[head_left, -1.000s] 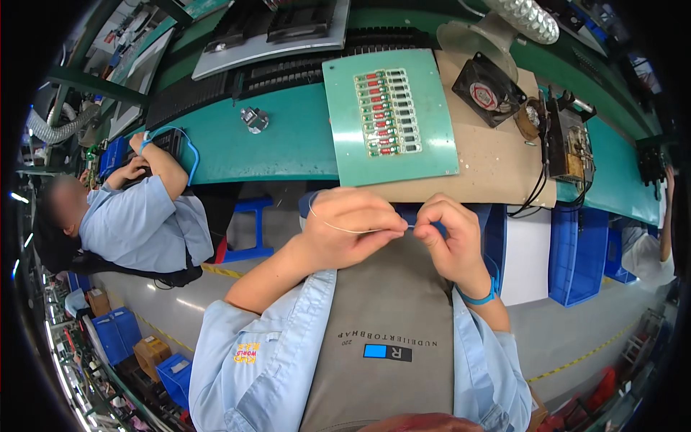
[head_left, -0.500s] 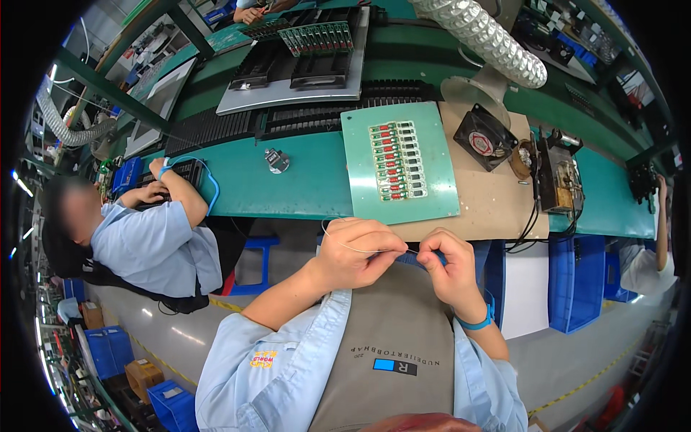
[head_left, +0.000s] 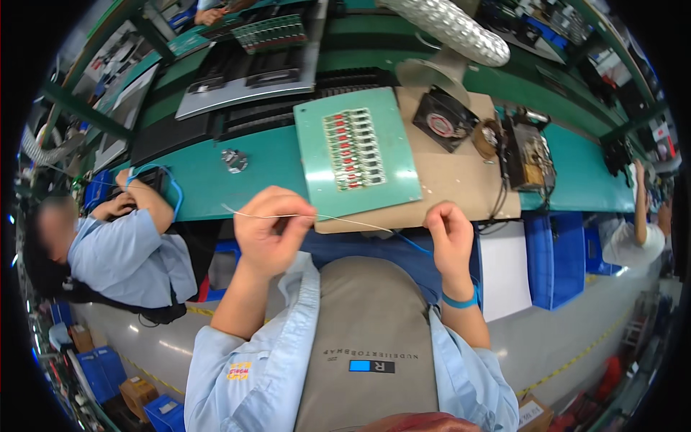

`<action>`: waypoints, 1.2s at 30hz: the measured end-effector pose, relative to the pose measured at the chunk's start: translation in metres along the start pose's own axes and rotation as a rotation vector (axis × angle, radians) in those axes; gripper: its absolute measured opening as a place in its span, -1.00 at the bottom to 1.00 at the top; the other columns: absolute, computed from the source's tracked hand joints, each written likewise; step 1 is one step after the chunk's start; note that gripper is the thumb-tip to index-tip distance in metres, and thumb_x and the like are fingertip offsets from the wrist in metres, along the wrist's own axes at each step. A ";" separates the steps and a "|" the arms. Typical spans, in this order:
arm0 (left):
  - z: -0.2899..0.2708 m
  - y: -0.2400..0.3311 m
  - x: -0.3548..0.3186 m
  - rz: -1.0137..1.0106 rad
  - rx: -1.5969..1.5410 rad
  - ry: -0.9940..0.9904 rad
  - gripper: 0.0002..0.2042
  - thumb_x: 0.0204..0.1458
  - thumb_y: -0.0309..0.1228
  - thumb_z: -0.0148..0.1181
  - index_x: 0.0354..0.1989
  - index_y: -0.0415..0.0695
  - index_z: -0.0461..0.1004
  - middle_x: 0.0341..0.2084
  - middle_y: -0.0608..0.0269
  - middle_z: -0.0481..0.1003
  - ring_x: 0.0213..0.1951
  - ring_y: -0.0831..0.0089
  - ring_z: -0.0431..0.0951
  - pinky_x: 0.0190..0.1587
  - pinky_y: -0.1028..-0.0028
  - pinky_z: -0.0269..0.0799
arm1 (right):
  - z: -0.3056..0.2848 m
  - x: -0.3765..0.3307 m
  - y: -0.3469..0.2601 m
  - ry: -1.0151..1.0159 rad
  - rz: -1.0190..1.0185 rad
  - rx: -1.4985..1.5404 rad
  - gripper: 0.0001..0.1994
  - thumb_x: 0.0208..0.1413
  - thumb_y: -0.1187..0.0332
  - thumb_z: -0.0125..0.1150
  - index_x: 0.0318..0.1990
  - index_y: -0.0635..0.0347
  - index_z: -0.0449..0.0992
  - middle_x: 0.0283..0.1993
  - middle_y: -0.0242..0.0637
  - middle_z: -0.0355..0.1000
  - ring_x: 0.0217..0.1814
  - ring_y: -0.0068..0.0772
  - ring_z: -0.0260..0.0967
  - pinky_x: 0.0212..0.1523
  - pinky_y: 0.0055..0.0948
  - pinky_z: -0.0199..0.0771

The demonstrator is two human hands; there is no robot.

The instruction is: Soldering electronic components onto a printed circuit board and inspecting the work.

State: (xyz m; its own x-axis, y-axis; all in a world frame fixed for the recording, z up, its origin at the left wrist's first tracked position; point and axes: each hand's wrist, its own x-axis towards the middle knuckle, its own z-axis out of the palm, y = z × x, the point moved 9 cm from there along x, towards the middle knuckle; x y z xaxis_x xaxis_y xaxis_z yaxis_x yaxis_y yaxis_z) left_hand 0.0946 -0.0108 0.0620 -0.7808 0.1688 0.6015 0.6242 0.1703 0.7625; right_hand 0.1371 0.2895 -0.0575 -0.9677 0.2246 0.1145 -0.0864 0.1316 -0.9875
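My left hand (head_left: pixel 270 232) is raised in front of the bench edge, thumb and index finger pinched on a thin, pale wire (head_left: pixel 353 221). One end of the wire sticks out past the hand to the left; the longer part runs right and dips slightly. My right hand (head_left: pixel 450 241) is held apart from that end, its fingers closed together; anything between them is hidden. Beyond the hands, a light green plate (head_left: pixel 317 176) carries a row of small circuit boards (head_left: pixel 356 149) with red and dark parts. A blue wristband (head_left: pixel 461 301) circles my right wrist.
A brown sheet (head_left: pixel 461 191) lies under the plate, with a black fan (head_left: pixel 445 121), a round container (head_left: pixel 488 138) and a worn bench device (head_left: pixel 529 155). A small metal piece (head_left: pixel 234 160) sits left. A co-worker (head_left: pixel 137 245) sits at left; blue bins (head_left: pixel 558 259) stand below right.
My hands have moved apart, the left going left with the wire and the right staying to the right. More of the wire now shows between them. The whole view has shifted somewhat.
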 end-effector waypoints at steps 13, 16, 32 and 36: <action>0.023 -0.040 0.018 -0.160 0.154 -0.082 -0.88 0.02 -0.70 0.27 -0.30 -0.24 0.61 -0.35 0.29 0.55 -0.52 0.61 0.29 -0.50 0.62 0.16 | -0.091 0.102 0.082 0.426 0.074 1.523 -0.48 0.47 0.10 0.11 0.41 0.18 0.26 0.24 -0.05 0.44 0.33 -0.10 0.40 0.26 -0.26 0.46; 0.022 -0.054 0.026 -0.170 0.161 -0.097 -0.89 0.03 -0.68 0.27 -0.29 -0.23 0.60 -0.35 0.28 0.55 -0.51 0.61 0.29 -0.49 0.62 0.17 | -0.100 0.091 0.068 0.537 -0.066 1.204 -0.49 0.46 0.13 0.14 0.42 0.15 0.27 0.20 -0.07 0.45 0.25 -0.17 0.42 0.21 -0.31 0.45; 0.001 -0.102 0.077 -0.168 0.139 -0.073 -0.90 0.03 -0.61 0.26 -0.27 -0.21 0.57 -0.36 0.19 0.55 -0.44 0.52 0.33 -0.46 0.60 0.19 | -0.105 0.027 0.008 0.421 -0.389 0.715 -0.53 0.33 0.20 0.35 0.33 0.04 0.43 -0.01 -0.26 0.47 -0.25 -0.49 0.28 -0.18 -0.49 0.24; -0.015 -0.101 0.089 -0.091 0.287 -0.057 -0.89 0.01 -0.62 0.27 -0.28 -0.22 0.57 -0.38 0.19 0.55 -0.45 0.48 0.36 -0.45 0.59 0.21 | -0.083 0.040 -0.009 0.376 -0.383 0.646 -0.49 0.27 0.17 0.42 0.30 0.08 0.44 -0.03 -0.27 0.49 -0.27 -0.49 0.28 -0.22 -0.51 0.23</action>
State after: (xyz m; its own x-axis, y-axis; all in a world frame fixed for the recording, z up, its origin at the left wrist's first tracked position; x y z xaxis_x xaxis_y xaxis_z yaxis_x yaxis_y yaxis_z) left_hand -0.0386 -0.0276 0.0422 -0.8359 0.1929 0.5138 0.5404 0.4527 0.7092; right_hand 0.1186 0.3771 -0.0351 -0.7103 0.5990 0.3698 -0.6225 -0.2891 -0.7273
